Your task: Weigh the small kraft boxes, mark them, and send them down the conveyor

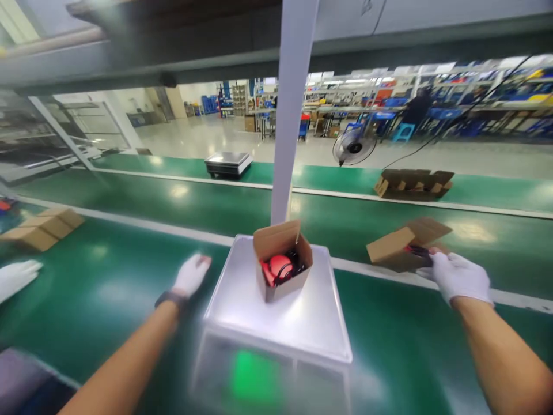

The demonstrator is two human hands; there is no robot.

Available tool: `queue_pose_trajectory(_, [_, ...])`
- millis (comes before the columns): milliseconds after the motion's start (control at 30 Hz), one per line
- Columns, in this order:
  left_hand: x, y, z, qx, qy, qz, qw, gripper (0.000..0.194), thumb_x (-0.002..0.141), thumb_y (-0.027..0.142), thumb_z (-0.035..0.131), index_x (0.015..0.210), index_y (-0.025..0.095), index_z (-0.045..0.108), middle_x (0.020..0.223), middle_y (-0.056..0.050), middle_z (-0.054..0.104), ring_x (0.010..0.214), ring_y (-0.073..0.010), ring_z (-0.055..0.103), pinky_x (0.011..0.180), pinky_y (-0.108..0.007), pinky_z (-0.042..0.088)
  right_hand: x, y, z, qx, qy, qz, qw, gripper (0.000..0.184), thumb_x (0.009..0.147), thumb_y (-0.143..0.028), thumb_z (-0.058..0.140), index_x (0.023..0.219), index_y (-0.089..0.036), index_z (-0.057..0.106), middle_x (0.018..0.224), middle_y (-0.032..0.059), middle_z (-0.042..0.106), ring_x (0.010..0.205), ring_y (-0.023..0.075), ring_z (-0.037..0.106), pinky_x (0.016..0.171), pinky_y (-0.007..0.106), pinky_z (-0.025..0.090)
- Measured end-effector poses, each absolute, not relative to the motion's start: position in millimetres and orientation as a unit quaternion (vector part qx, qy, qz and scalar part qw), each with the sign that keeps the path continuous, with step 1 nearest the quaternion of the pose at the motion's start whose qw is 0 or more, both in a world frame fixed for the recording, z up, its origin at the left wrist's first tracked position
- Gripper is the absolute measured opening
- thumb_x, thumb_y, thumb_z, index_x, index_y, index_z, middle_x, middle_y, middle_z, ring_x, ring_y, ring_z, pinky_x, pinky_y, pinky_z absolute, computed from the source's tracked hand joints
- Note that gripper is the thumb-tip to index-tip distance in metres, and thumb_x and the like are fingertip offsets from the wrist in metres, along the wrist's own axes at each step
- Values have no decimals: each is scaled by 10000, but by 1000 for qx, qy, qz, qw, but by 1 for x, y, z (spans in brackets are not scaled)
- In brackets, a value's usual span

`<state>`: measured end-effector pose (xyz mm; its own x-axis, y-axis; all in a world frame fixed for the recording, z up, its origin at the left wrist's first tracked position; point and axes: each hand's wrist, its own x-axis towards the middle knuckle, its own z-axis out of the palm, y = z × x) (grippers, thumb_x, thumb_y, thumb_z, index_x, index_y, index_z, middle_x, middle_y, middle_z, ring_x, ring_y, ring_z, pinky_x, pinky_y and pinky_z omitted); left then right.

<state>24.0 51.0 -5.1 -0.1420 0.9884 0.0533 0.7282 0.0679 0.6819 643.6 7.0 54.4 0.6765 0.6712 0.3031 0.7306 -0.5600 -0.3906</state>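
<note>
An open cardboard box [283,262] holding a red part and black cable stands on the steel pan of a weighing scale [302,317] in front of me. My left hand [191,274], in a white glove, hovers just left of the scale with nothing in it, fingers held loosely together. My right hand [458,278], also gloved, grips the near edge of a second open cardboard box [404,245] lying on the green conveyor belt [129,196] to the right.
A white post [291,115] rises behind the scale. Another scale [228,163] and an open carton [415,183] sit on the far belt. Closed boxes [43,227] lie at the left, near another person's gloved hand [17,276]. A fan [354,147] stands beyond.
</note>
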Motion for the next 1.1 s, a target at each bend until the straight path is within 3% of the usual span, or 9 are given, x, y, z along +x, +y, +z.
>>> queue_pose_trajectory(133, [54, 31, 51, 639, 592, 412, 265, 403, 851, 524, 458, 992, 157, 550, 991, -70, 613, 915, -205, 570, 834, -316, 435, 598, -50, 77, -899, -274, 70, 336, 193, 787, -299, 596, 622, -199, 579, 584, 123, 590, 581, 205, 570, 536, 324, 340])
queue_pose_trajectory(233, [104, 1, 93, 707, 452, 429, 334, 715, 615, 501, 771, 1172, 172, 468, 1138, -88, 559, 1018, -228, 542, 901, -342, 438, 566, -68, 103, -876, -240, 82, 411, 138, 794, -287, 567, 726, -175, 608, 612, 118, 610, 576, 208, 594, 533, 308, 358])
queue_pose_trajectory(300, [135, -19, 109, 723, 422, 417, 354, 806, 510, 455, 849, 1159, 166, 469, 1130, -103, 555, 999, -246, 548, 881, -361, 460, 541, -66, 121, -881, -310, -4, 358, 174, 820, -285, 547, 703, -164, 593, 666, 128, 624, 624, 215, 593, 534, 298, 334])
queue_pose_trajectory(433, [154, -36, 114, 703, 391, 409, 431, 606, 627, 371, 799, 1108, 169, 490, 1073, -92, 582, 942, -236, 579, 846, -374, 487, 476, -48, 141, -841, -481, -196, 154, 309, 908, -338, 467, 685, -153, 574, 734, 135, 628, 733, 232, 575, 540, 296, 260])
queue_pose_trajectory(533, [132, -39, 112, 696, 338, 387, 502, 653, 628, 299, 799, 1171, 175, 457, 1113, -90, 574, 987, -239, 573, 873, -381, 479, 429, -36, 138, -792, -558, -190, 156, 325, 932, -367, 426, 747, -163, 597, 707, 84, 629, 670, 205, 578, 536, 276, 278])
queue_pose_trajectory(700, [102, -55, 118, 694, 364, 400, 475, 811, 569, 343, 839, 1241, 204, 407, 1144, -83, 559, 1019, -236, 549, 876, -357, 455, 378, -53, 134, -635, -620, -209, 410, 272, 903, -372, 477, 1005, -163, 619, 882, 88, 661, 778, 220, 622, 701, 306, 445])
queue_pose_trajectory(800, [101, -58, 122, 694, 450, 426, 367, 581, 653, 513, 748, 1058, 182, 495, 931, -50, 595, 849, -206, 565, 747, -306, 444, 346, -83, 139, -481, -673, -158, 539, 283, 904, -250, 482, 1170, -185, 556, 1061, 106, 630, 901, 223, 618, 848, 367, 468])
queue_pose_trajectory(967, [106, -52, 121, 734, 482, 386, 284, 420, 905, 525, 369, 691, 181, 479, 629, -10, 520, 599, -152, 494, 580, -260, 347, 293, -104, 140, -348, -862, -129, 344, 268, 894, -151, 460, 1125, -190, 590, 1108, 115, 614, 1039, 263, 548, 868, 424, 448])
queue_pose_trajectory(1100, [108, -51, 112, 674, 410, 427, 443, 401, 898, 497, 337, 735, 168, 498, 624, -31, 536, 530, -143, 489, 516, -247, 376, 284, -97, 139, -416, -859, -173, 243, 179, 911, -180, 464, 958, -146, 633, 857, 115, 636, 853, 262, 566, 753, 403, 429])
